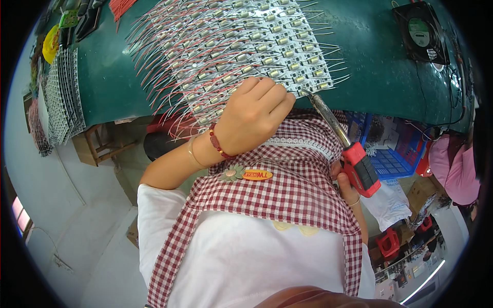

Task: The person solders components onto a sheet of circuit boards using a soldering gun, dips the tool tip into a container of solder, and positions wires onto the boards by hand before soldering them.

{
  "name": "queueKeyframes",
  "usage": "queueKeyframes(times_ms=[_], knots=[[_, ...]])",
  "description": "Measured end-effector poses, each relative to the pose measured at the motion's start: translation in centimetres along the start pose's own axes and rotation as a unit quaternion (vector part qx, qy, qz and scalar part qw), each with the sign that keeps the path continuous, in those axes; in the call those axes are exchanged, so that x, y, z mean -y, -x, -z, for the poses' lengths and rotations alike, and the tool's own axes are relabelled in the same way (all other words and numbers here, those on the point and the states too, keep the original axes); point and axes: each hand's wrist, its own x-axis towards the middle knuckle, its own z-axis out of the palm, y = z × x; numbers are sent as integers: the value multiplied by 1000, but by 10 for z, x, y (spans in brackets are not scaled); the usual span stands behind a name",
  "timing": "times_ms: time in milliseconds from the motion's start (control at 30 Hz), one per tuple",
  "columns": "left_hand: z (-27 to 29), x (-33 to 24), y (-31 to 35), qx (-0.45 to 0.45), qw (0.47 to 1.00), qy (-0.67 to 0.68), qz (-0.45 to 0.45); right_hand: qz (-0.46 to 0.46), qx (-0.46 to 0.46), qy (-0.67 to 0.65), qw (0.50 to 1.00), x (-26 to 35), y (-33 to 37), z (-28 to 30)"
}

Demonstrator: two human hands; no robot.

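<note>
A large panel of small circuit boards lies on the green table, with rows of small pale cylindrical parts and many thin red and white wires sticking out. My left hand is closed over the panel's near edge, knuckles up. Its fingertips are hidden, so what they pinch cannot be made out. My right hand, partly hidden behind the tool, grips a soldering iron by its red and black handle. The iron's tip meets the panel near its lower right corner, just right of my left hand.
The green table carries a black box-shaped device at the far right. A stack of similar panels hangs at the left edge, near a yellow roll. Red wires lie at the back. Below right sits a blue crate.
</note>
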Motion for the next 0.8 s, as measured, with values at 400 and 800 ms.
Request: queueKeyframes(times_ms=[400,800], knots=[[-9,1,2,-5,1000,22,20,26,-8,194,981,-22,6,-6],[-8,1,-1,2,1000,17,24,-25,-34,134,990,-29,15,-9]])
